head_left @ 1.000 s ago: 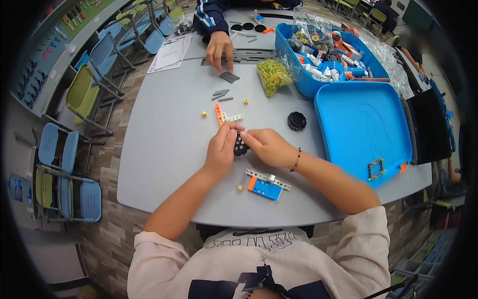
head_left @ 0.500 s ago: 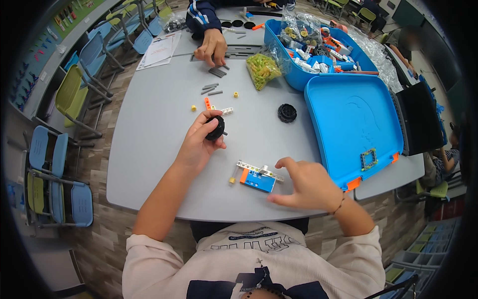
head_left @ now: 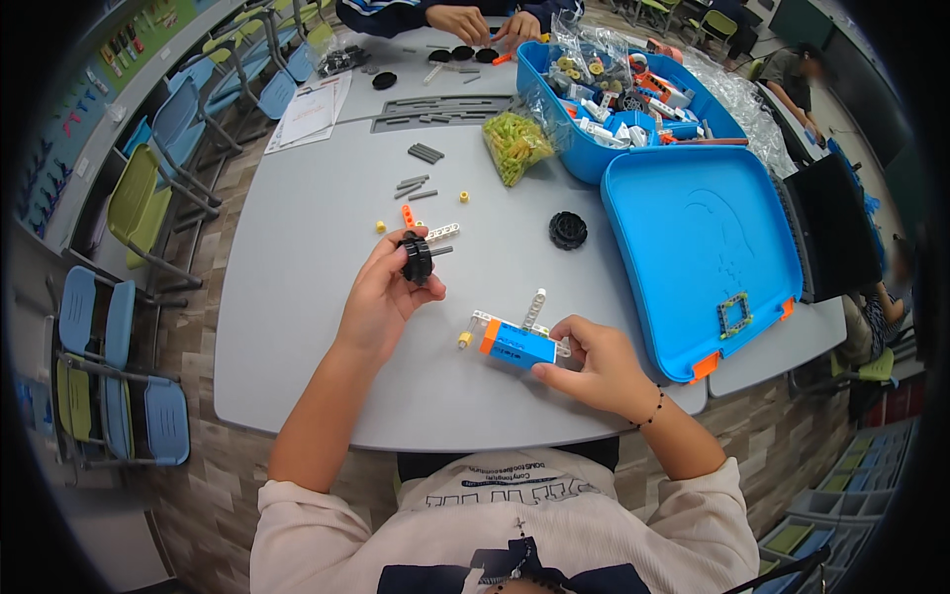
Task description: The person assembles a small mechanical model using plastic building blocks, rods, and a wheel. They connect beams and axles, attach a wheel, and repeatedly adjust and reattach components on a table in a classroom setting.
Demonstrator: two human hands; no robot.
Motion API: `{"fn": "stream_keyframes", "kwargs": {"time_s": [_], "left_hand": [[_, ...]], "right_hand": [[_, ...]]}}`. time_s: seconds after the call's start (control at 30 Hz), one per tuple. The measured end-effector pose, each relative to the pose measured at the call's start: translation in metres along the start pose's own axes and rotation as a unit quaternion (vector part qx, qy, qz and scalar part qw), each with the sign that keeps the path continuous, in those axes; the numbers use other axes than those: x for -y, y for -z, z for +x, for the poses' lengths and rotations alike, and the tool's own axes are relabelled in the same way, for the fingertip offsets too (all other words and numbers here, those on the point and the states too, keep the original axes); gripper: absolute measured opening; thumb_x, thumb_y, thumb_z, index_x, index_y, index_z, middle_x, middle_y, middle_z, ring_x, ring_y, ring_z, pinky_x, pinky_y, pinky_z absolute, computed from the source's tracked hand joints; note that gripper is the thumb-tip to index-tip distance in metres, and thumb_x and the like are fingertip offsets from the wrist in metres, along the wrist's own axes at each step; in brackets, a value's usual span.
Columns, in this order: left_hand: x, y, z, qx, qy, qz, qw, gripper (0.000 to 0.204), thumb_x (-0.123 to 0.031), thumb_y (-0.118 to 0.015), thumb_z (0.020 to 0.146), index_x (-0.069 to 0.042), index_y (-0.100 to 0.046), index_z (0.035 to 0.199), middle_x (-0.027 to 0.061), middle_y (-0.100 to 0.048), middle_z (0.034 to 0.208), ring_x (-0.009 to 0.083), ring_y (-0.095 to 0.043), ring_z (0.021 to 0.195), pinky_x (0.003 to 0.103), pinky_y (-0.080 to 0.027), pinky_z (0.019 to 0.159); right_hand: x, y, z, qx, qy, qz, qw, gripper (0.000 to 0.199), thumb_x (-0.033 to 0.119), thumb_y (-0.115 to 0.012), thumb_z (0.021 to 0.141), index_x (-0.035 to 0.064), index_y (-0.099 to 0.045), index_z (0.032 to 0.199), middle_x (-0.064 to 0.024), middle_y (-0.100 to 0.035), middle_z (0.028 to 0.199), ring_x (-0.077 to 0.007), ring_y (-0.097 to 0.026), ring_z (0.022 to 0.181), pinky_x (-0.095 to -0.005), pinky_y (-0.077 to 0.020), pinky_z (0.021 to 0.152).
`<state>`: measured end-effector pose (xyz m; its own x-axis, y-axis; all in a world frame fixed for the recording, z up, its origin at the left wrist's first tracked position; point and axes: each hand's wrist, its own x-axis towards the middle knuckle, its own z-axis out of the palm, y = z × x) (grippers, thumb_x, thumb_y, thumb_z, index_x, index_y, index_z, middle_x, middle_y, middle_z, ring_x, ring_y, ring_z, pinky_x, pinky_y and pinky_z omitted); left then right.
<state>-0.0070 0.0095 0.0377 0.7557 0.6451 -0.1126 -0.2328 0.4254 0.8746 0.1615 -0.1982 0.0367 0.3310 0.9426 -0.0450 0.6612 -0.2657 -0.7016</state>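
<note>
My left hand [head_left: 381,302] is closed around a black toy wheel [head_left: 417,259], from which a thin grey axle sticks out to the right. With thumb and fingers, my right hand [head_left: 599,368] grips the right end of a building-block assembly [head_left: 524,346]. That assembly has a blue block with an orange end, white beams and a yellow piece at its left. One white beam [head_left: 535,309] points up and away from it. Just beyond my left hand lie an orange beam [head_left: 408,215] and a white beam [head_left: 443,232]. Another black wheel [head_left: 568,231] rests farther right on the table.
Grey axles [head_left: 426,153] and small yellow pieces [head_left: 463,197] lie toward the middle. A bag of green pieces [head_left: 517,147] sits beside the blue bin [head_left: 550,127] of parts. Its blue lid [head_left: 703,247] is at the right. Across the table a co-worker's hands [head_left: 458,20] handle parts.
My right hand has closed on the assembly, which is now turned and tilted. The wheel in my left hand has rotated, showing more axle. The co-worker's hand has drawn back from the grey axles.
</note>
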Motion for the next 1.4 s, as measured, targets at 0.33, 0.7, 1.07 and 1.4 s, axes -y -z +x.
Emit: {"fn": "stream_keyframes", "kwargs": {"time_s": [0.33, 0.7, 1.07, 1.4], "left_hand": [[0.004, 0.002, -0.004, 0.06, -0.02, -0.011, 0.998, 0.039, -0.023, -0.045, 0.088, -0.005, -0.042, 0.123, 0.0037, -0.049, 0.084, 0.0139, -0.055, 0.074, 0.031, -0.048, 0.078], [0.003, -0.017, -0.016, 0.092, -0.141, 0.405, 0.899, 0.034, -0.021, -0.07, 0.08, -0.006, -0.055, 0.107, 0.0037, -0.053, 0.092, 0.0111, -0.052, 0.077, 0.025, -0.043, 0.071], [0.012, -0.007, -0.006, 0.065, -0.195, 0.442, 0.873, 0.039, -0.027, -0.071, 0.079, -0.006, -0.055, 0.108, 0.0044, -0.054, 0.09, 0.0121, -0.053, 0.078, 0.025, -0.044, 0.071], [0.005, 0.002, 0.0, 0.097, 0.035, 0.138, 0.985, 0.034, -0.031, -0.057, 0.086, -0.005, -0.055, 0.108, -0.0019, -0.047, 0.08, 0.0071, -0.053, 0.077, 0.027, -0.048, 0.077]], "right_hand": [[0.006, 0.018, -0.002, -0.235, 0.2, -0.167, 0.937, 0.043, 0.029, -0.08, 0.062, 0.0034, -0.062, 0.092, -0.0068, -0.06, 0.071, -0.0201, -0.056, 0.057, -0.0304, -0.0429, 0.051], [0.009, 0.023, 0.013, -0.209, 0.205, -0.145, 0.945, 0.042, 0.026, -0.081, 0.062, 0.0027, -0.062, 0.091, -0.0074, -0.061, 0.075, -0.0205, -0.058, 0.06, -0.0305, -0.0449, 0.052], [0.005, 0.017, 0.008, -0.126, 0.151, -0.056, 0.979, 0.041, 0.027, -0.079, 0.064, 0.0013, -0.062, 0.09, -0.0102, -0.064, 0.076, -0.0222, -0.062, 0.063, -0.0312, -0.048, 0.056], [0.0, 0.041, 0.013, 0.152, 0.097, 0.227, 0.957, 0.044, 0.02, -0.078, 0.067, 0.0052, -0.059, 0.103, 0.0036, -0.043, 0.065, -0.0075, -0.04, 0.059, -0.0229, -0.0346, 0.056]]}}
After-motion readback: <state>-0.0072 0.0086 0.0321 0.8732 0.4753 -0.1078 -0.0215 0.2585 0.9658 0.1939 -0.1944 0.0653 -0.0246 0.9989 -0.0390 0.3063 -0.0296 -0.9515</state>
